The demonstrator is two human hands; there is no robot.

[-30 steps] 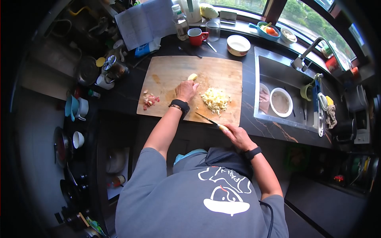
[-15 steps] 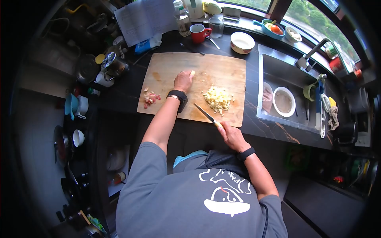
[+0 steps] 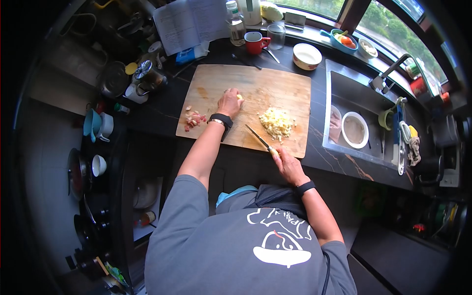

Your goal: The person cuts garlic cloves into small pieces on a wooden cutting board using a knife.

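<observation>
My left hand [image 3: 229, 103] is closed over the middle of the wooden cutting board [image 3: 221, 76], pinching a garlic clove [image 3: 239, 97], pale yellow and mostly covered by the fingers. In my right hand [image 3: 290, 167] is a knife [image 3: 257, 136], gripped by its light handle at the board's front edge. Its blade points up and left over the board. Just right of the blade lies a heap of chopped garlic [image 3: 276, 122]. Pinkish garlic skins [image 3: 195, 119] are gathered left of my left wrist.
A sink [image 3: 328, 103] with a white bowl [image 3: 355, 130] in it is to the right. Behind the board stand a red mug [image 3: 255, 44], a glass bottle [image 3: 236, 27], a patterned bowl [image 3: 307, 56] and an open book [image 3: 191, 24]. Metal pots and jars [image 3: 150, 73] crowd the left.
The view has shifted slightly, so the board and counter appear further right. My left hand has turned a little around the garlic clove; the knife stays in my right hand.
</observation>
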